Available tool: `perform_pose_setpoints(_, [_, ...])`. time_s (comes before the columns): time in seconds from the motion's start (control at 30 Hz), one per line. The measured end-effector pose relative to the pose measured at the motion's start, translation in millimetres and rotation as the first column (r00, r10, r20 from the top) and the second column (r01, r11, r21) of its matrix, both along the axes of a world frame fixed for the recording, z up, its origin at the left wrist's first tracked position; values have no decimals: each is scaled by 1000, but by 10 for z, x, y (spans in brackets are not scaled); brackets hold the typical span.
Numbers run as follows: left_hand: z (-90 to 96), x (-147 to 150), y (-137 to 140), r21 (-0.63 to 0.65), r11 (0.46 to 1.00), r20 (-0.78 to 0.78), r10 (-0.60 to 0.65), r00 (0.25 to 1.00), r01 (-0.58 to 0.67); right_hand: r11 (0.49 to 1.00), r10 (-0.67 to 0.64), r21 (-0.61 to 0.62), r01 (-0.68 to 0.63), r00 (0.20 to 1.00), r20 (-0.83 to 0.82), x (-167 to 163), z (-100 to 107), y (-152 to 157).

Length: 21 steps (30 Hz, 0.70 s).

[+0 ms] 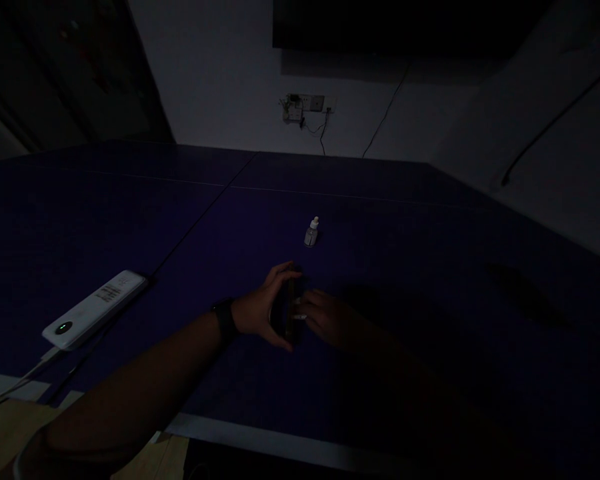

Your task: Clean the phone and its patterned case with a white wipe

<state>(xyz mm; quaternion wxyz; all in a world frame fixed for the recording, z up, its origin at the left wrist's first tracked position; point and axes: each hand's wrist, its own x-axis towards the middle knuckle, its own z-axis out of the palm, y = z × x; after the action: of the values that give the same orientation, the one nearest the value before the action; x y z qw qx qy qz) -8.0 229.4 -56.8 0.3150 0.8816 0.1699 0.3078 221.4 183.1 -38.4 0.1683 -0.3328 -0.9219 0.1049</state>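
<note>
at the frame's centre, a thin dark slab (291,293) is being held on edge by the left hand (260,308), thumb and fingers spreading wide around its ends. a small white piece (299,317) is being pinched by the right hand (333,319) at the slab's right side, the firmness being hidden in gloom. if pushed too hard, the slab could be slipping loose.

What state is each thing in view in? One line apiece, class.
Left hand: closed around a thin object.
Right hand: holding a small white piece.
Small bottle: upright, capped.
White device: lying flat, green light lit, cable attached.
Black wristband: worn.
Wall screen: dark.
</note>
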Motion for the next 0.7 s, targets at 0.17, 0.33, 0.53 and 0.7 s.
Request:
perform_pose_setpoints(0.17, [3, 1, 9, 1, 1000, -30, 2, 1000, -2, 987, 159, -23, -158, 986, 54, -55, 0, -71])
perform_pose_setpoints(0.33, [0, 5, 12, -3, 1000, -18, 7, 1000, -7, 971, 238, -10, -238, 968, 80, -50, -18, -113])
perform_pose_setpoints(0.53, [-30, 9, 27, 17, 1000, -12, -4, 1000, 4, 997, 65, 22, -67, 994, 90, -56, 1, -35])
perform_pose_setpoints(0.7, [-22, 10, 13, 10, 1000, -1, 0, 1000, 0, 943, 321, -97, -317, 947, 25, -44, 77, -109])
